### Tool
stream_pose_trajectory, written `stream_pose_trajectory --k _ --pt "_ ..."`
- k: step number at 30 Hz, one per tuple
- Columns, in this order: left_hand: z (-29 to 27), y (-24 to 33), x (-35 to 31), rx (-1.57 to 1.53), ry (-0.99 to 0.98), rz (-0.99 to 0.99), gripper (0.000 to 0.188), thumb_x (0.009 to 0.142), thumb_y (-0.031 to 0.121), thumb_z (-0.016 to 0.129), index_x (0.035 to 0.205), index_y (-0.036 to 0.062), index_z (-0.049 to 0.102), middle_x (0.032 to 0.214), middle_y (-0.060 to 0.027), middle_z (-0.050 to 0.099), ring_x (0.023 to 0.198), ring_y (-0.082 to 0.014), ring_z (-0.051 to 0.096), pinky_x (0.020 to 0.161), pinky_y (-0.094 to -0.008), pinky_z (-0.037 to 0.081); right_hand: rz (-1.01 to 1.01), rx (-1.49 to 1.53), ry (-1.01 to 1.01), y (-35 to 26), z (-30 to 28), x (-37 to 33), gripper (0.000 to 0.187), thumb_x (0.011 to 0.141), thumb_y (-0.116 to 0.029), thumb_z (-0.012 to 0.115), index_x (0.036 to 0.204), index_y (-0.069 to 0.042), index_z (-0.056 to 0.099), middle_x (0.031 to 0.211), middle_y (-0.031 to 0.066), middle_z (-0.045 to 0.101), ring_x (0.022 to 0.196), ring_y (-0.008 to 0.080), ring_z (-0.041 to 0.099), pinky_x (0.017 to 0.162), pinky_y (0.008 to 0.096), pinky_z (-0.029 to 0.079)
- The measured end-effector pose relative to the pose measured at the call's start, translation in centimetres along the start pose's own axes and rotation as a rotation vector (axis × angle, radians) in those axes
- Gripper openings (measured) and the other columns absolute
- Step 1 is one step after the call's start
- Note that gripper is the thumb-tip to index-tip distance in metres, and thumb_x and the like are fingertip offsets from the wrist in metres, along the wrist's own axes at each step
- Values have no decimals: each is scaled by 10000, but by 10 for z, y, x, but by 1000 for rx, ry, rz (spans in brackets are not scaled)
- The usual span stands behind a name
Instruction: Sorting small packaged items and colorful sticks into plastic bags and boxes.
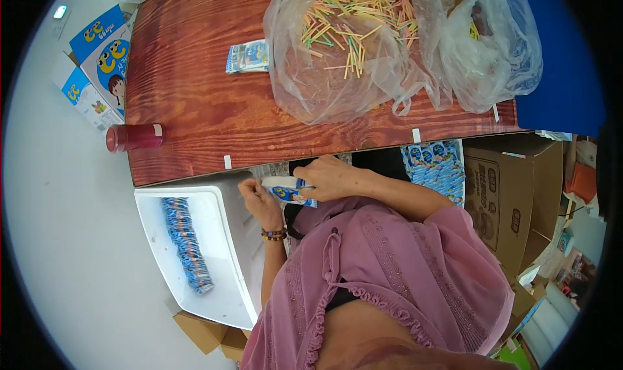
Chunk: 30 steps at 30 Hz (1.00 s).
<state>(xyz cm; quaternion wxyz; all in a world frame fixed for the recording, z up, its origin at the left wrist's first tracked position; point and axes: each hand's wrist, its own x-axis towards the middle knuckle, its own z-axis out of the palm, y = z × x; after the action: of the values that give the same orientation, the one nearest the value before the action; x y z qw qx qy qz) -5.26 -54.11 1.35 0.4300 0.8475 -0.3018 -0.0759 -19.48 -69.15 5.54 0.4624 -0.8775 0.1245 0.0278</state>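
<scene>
Just below the table's front edge, a small blue-and-white packet (290,193) is held between my two hands. My left hand (259,204) has its fingers closed at the packet's left end. From the right, my right hand (329,177) grips the other end, its fingers curled over the upper side. Whether the packet is sealed or torn cannot be made out. Beyond, on the table, a clear plastic bag (292,94) lies spread with many thin pastel sticks (354,52) in it. Left of the bag lies a small stack of similar packets (246,57).
A white tub (241,282) at my left holds a long row of packets (186,243). More packets (433,165) fill a container at right, beside a cardboard box (500,208). A red jar (133,138) lies at the table's (195,117) left edge, near blue cartons (107,58). Another plastic bag (487,65) sits far right.
</scene>
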Motion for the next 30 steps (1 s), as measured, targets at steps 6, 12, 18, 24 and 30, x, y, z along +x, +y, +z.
stream_pose_trajectory --k 6,12,18,24,30 --pt "5 -19 -19 52 -17 -77 52 902 29 509 900 -13 478 799 -173 529 715 -322 511 685 -379 434 -46 101 141 10 4 -17 313 806 -303 645 879 -6 578 790 186 637 720 367 627 664 440 485" --pt "10 -48 -39 -20 -321 -237 104 889 49 555 958 -14 600 809 -148 654 742 -305 643 690 -370 497 54 677 496 30 -27 -6 258 839 -205 689 976 -5 604 795 70 616 757 104 562 669 301 475" --pt "-16 -83 -27 495 -521 -18 198 884 142 600 1000 -5 662 986 -212 661 913 -373 633 783 -419 503 39 207 337 58 -60 9 305 830 -266 682 962 -12 578 793 124 601 743 242 585 690 358 449" --pt "2 65 46 -534 -160 52 409 878 35 624 1270 -7 513 1056 -119 652 987 -187 624 870 -325 493 -29 272 -10 44 -86 26 308 825 -260 688 1020 -49 578 864 111 613 839 237 595 765 355 449" --pt "29 48 78 -1011 -436 -364 328 902 33 612 1209 -33 520 1054 -75 633 895 -102 620 753 -229 531 4 603 318 55 -71 51 470 784 -207 737 1185 -59 542 1006 58 614 984 178 565 886 309 441"
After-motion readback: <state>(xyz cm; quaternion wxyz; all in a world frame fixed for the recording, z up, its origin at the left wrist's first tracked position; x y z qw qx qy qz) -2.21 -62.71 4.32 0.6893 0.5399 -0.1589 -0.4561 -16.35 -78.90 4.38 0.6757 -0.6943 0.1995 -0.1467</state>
